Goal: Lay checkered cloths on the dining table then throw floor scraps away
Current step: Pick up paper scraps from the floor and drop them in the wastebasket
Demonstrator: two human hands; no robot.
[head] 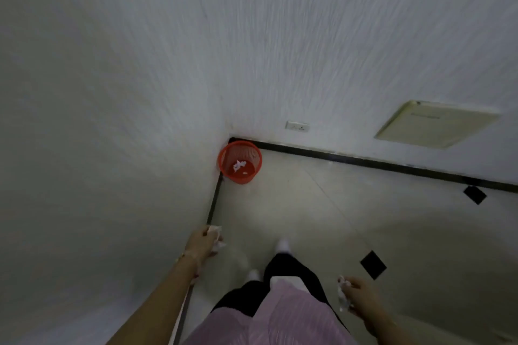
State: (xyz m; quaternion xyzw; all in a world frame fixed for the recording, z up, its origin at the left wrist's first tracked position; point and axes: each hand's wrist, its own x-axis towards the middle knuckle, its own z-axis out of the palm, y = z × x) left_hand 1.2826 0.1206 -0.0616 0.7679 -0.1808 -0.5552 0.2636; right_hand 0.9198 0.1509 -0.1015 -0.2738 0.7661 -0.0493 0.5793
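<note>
A red mesh waste basket [224, 161] stands on the floor in the corner where two white walls meet, with white crumpled scraps [238, 165] lying on its bottom. My left hand [202, 244] reaches forward along the left wall, fingers closed around a crumpled white paper scrap [216, 232]. Lower right, my right hand [357, 293] hangs beside my leg and grips another crumpled white scrap [342, 293]. Both hands are well short of the basket. The dining table and checkered cloths are out of view.
The floor is pale tile with small black diamond insets [372, 265] and a black skirting strip [364, 161]. A wall socket [297, 126] and a beige panel [437, 124] sit on the far wall. My feet in white shoes [282, 246] point toward the corner.
</note>
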